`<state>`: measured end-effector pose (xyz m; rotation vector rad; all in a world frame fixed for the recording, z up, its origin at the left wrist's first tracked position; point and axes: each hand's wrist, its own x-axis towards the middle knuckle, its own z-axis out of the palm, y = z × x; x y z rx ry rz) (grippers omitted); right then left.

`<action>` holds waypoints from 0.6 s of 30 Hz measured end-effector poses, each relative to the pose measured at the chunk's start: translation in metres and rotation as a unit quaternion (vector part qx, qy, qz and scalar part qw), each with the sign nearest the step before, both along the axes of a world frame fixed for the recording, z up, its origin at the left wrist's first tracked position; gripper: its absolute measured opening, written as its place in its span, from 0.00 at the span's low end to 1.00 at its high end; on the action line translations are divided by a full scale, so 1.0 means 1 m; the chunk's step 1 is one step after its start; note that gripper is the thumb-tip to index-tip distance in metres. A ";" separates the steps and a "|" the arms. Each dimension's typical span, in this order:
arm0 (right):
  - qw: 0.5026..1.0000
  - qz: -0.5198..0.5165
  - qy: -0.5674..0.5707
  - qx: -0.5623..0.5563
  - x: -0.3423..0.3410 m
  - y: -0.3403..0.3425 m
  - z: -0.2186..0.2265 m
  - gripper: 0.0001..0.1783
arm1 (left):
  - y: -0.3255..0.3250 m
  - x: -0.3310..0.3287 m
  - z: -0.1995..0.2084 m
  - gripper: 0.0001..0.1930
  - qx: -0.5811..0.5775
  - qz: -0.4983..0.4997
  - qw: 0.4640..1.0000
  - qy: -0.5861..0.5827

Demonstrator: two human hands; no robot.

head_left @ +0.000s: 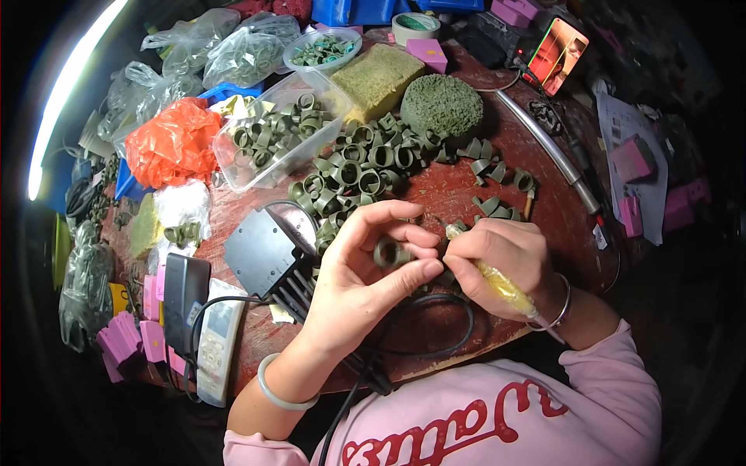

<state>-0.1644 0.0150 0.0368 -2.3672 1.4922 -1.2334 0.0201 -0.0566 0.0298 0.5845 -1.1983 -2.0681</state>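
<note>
Pink shirt [505, 415], left hand [359, 283] around green ring [399, 253], black cable [471, 326] below

You face a worn, dark-red wooden table [439, 188], its paint scuffed and its near edge pale. Left of the table, a long white light tube [64, 93] glares at a slant. Right of the table, your surroundings are too dark to tell floor from wall.
</note>
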 end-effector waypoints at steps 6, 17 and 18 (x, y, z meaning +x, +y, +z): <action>0.999 -0.033 -0.028 -0.007 0.006 0.000 -0.002 0.12 | -0.005 0.004 0.002 0.11 0.054 -0.044 0.996 -0.063; 0.995 0.050 0.082 -0.016 0.004 -0.001 -0.007 0.15 | -0.002 0.005 0.012 0.31 0.123 -0.128 0.982 -0.065; 0.995 0.047 0.089 -0.023 0.005 -0.001 -0.008 0.14 | -0.002 0.004 0.013 0.31 0.115 -0.130 0.982 -0.077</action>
